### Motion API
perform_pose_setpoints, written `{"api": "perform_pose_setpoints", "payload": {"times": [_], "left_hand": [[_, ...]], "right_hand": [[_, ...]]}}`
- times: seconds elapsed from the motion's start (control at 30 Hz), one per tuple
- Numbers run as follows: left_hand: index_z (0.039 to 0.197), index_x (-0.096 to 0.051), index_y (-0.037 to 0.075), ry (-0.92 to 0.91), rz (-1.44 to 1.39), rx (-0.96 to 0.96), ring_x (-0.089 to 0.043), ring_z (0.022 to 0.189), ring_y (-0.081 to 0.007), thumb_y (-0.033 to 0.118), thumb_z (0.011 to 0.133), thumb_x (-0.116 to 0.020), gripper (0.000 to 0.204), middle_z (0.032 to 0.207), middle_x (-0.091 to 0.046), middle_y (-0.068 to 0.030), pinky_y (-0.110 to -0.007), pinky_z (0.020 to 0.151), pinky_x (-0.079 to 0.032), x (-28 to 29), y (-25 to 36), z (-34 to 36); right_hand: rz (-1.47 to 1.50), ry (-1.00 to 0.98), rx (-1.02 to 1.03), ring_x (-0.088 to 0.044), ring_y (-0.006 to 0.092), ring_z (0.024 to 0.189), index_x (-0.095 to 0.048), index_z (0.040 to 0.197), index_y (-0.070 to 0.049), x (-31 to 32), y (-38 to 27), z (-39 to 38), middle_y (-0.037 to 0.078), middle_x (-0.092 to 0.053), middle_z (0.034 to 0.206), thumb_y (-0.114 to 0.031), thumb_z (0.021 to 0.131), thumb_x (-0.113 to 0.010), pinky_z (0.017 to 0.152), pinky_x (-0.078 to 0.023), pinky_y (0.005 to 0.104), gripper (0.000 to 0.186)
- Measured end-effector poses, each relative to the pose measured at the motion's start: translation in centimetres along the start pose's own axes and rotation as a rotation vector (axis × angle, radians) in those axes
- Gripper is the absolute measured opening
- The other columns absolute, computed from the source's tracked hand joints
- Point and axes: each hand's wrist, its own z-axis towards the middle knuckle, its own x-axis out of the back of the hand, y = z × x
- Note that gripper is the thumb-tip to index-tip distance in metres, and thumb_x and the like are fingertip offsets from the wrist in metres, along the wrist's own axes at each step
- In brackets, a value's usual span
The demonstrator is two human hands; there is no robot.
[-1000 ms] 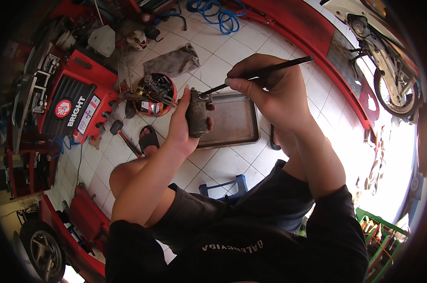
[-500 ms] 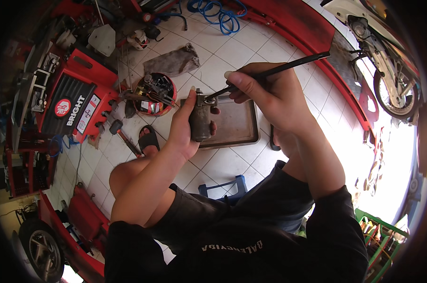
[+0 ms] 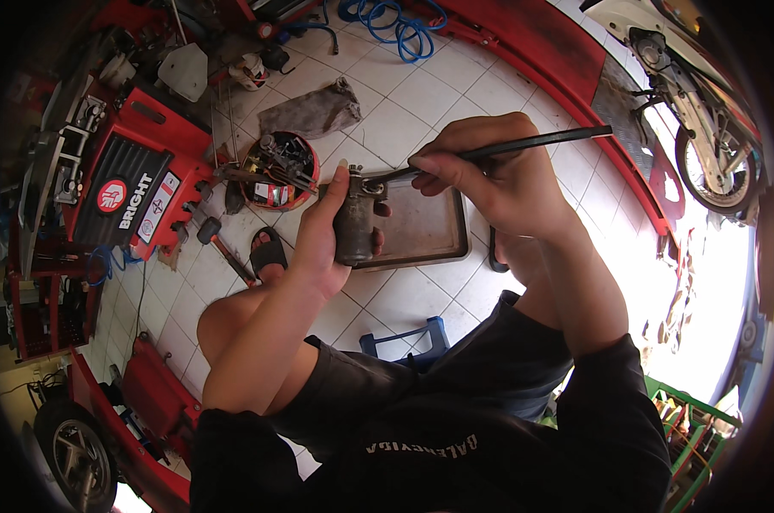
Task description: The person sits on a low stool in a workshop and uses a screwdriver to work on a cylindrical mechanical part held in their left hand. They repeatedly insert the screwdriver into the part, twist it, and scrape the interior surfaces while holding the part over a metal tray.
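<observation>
My left hand [image 3: 320, 232] is wrapped round a grimy grey metal cylinder, which looks like a small starter motor [image 3: 353, 231]. It is held upright, with a threaded stud and a round fitting at its upper end and my thumb along its left side. My right hand [image 3: 498, 175] pinches a long, slim black tool [image 3: 545, 143], whose kind I cannot make out. Its narrow end reaches the fitting at the top of the motor, while the thicker end sticks out to the right. Below both hands, a shallow metal tray [image 3: 425, 227] lies on the floor.
A red bowl [image 3: 306, 192] of dirty parts stands left of the tray, with a grey rag [image 3: 310, 111] behind it. A hammer [image 3: 224, 248] lies near my foot. Further left is a red machine [image 3: 139, 171]. A motorcycle [image 3: 703, 120] stands at far right.
The motor and my left hand have shifted slightly left and down. The black tool has tilted flatter, its thick end lower and further right; my right hand keeps its pinch.
</observation>
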Motion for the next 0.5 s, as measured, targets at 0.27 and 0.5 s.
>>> {"api": "perform_pose_setpoints", "payload": {"times": [0.27, 0.5], "left_hand": [[0.108, -0.065, 0.011, -0.024, 0.046, 0.143, -0.064, 0.058, -0.0226, 0.06, 0.097, -0.058, 0.051, 0.085, -0.068, -0.0118, -0.034, 0.051, -0.051, 0.2, 2.1, -1.0], [0.107, -0.065, 0.008, -0.08, 0.127, 0.183, -0.063, 0.055, -0.0229, 0.059, 0.096, -0.06, 0.052, 0.081, -0.068, -0.0131, -0.033, 0.047, -0.051, 0.3, 2.5, -0.8]], "right_hand": [[-0.208, -0.109, 0.271, -0.074, 0.0278, 0.076, -0.075, 0.09, 0.006, 0.7, -0.4, 0.1, 0.017, -0.074, 0.083, 0.007, 0.081, -0.071, 0.067, -0.058, 0.0334, 0.01], [-0.173, -0.176, 0.231, -0.072, 0.0253, 0.075, -0.073, 0.09, 0.006, 1.7, -0.6, 0.4, 0.016, -0.073, 0.084, 0.002, 0.086, -0.07, 0.068, -0.057, 0.0329, 0.007]]}}
